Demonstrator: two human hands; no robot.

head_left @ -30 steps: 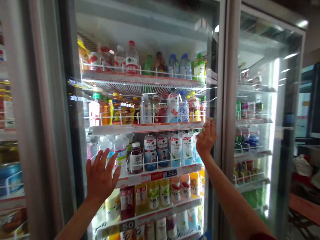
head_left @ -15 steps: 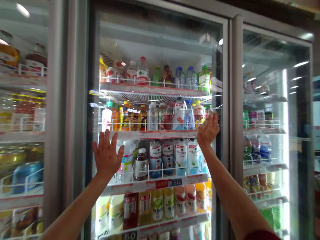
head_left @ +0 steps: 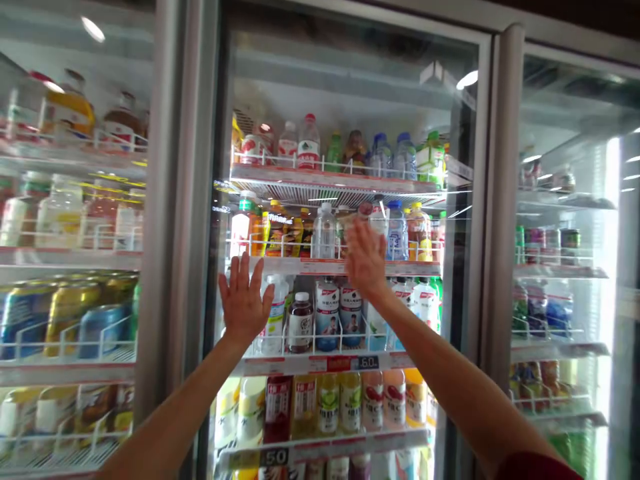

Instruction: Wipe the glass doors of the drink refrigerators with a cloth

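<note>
I face a tall drinks fridge with a glass door [head_left: 345, 87]. My left hand [head_left: 245, 300] lies flat and open on the glass near the door's left side, fingers spread upward. My right hand [head_left: 366, 257] is also open, palm against the glass near the middle of the door, at the height of the second shelf [head_left: 320, 267]. Neither hand holds anything. Behind the glass stand rows of bottled drinks [head_left: 327, 313] on several wire shelves.
A grey door frame [head_left: 173, 200] separates this fridge from another on the left, stocked with cans [head_left: 65, 313] and bottles. A third fridge [head_left: 560, 267] with a glass door stands on the right. Price tags [head_left: 367, 362] run along the shelf fronts.
The view has shifted so the fridge sits further right. My right hand has slid left from the door's right edge to its middle. My left hand stays flat on the glass.
</note>
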